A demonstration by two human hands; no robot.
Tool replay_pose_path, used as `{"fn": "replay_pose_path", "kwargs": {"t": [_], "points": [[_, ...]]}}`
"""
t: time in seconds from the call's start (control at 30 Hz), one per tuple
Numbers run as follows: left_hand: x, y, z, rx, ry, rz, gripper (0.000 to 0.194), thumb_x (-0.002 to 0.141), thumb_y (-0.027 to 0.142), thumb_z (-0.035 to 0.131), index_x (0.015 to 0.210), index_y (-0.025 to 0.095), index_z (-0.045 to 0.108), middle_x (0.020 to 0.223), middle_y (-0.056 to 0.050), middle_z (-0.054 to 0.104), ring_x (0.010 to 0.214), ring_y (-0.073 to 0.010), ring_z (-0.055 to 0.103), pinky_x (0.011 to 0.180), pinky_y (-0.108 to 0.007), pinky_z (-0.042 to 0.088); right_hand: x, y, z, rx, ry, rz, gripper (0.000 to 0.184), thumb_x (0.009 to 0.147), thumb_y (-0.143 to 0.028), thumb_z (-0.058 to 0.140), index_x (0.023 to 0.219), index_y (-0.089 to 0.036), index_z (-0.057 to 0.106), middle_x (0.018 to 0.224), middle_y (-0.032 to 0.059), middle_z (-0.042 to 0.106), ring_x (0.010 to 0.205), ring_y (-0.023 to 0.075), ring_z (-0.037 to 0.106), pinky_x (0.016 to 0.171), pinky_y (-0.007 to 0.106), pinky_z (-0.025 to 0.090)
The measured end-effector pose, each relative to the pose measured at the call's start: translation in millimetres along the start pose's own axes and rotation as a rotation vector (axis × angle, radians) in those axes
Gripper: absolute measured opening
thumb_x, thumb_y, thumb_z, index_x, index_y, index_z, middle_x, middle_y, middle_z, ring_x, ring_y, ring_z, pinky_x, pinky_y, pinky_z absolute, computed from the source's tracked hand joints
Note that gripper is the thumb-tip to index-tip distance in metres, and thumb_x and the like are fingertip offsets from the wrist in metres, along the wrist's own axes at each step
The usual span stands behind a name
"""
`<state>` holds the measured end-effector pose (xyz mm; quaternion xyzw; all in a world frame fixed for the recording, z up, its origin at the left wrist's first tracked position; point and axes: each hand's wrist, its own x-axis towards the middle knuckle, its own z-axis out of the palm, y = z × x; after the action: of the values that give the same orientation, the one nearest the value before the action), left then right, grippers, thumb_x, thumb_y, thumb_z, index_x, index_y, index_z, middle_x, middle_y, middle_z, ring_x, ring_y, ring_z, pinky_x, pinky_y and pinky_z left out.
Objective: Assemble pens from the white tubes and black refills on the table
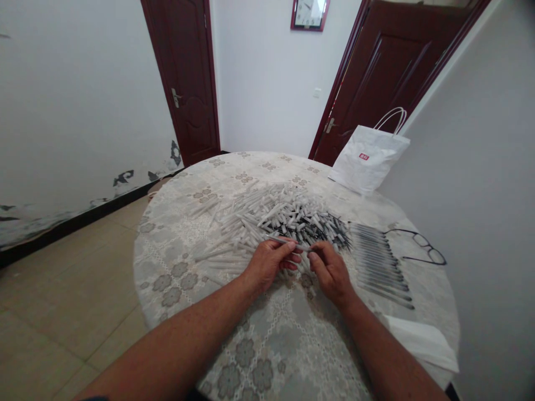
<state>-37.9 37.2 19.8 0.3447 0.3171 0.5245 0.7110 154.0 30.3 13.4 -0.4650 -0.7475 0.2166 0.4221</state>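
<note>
Grey stick (302, 247) crosses left fingers (289, 247), ending at right fingers (320, 263).

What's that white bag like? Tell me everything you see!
The white bag looks like creased paper or plastic. It stands on the patterned tablecloth, far right, slanting in this view. Two thin white handles loop up, and its front has a small red label with pale marks. Its inside is hidden.

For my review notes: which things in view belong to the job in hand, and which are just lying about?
Likely in the job: held pen-like stick; heap of pale and dark pieces; row of slim sticks.

Apparently just lying about: eyeglasses; white bag; white sheet.
</note>
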Motion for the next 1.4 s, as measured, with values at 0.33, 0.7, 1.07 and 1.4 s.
{"fn": "replay_pose_path", "kwargs": {"t": [0.33, 0.7, 1.07, 1.4], "points": [[-1, 0, 0.5, 0.014, 0.000, -0.004, 0.031, 0.077, 0.036, 0.080, 0.095, 0.012, 0.070, 0.090, -0.011, 0.076, 0.068, -0.0162, 0.070, 0.060, -0.027, 0.058, 1, 2, -1, 0.019, -0.041, -0.003, 0.031, 0.103, -0.040, 0.041, 0.083, -0.021, 0.056, 0.068, -0.0008, 0.055, 0.063, 0.0152, 0.053, 0.062, 0.027, 0.040], [-1, 1, 0.6, 0.026, -0.006, -0.009, 0.032, 0.075, 0.039, 0.081, 0.091, 0.014, 0.070, 0.088, -0.009, 0.075, 0.067, -0.0158, 0.069, 0.061, -0.028, 0.058, 1, -3, 0, 0.009, -0.031, -0.028, 0.032, 0.103, -0.037, 0.040, 0.078, -0.022, 0.053, 0.067, -0.0014, 0.053, 0.063, 0.0151, 0.051, 0.063, 0.028, 0.039], [-3, 0, 0.7, 0.045, -0.015, 0.009, 0.034, 0.075, 0.043, 0.081, 0.090, 0.015, 0.071, 0.089, -0.009, 0.075, 0.067, -0.0151, 0.068, 0.062, -0.029, 0.058, 0, -5, -1, -0.017, -0.003, -0.029, 0.024, 0.100, -0.037, 0.046, 0.084, -0.022, 0.055, 0.070, -0.0008, 0.055, 0.066, 0.0158, 0.052, 0.064, 0.027, 0.040], [-3, 8, -1.7, 0.261, -0.020, 0.087, 0.039, 0.075, 0.047, 0.080, 0.093, 0.013, 0.073, 0.086, -0.009, 0.075, 0.064, -0.0155, 0.067, 0.063, -0.029, 0.057, 8, -10, -2, 0.040, -0.009, 0.026, 0.024, 0.098, -0.042, 0.049, 0.099, -0.021, 0.062, 0.075, 0.0007, 0.064, 0.064, 0.0154, 0.057, 0.061, 0.026, 0.044]]}}
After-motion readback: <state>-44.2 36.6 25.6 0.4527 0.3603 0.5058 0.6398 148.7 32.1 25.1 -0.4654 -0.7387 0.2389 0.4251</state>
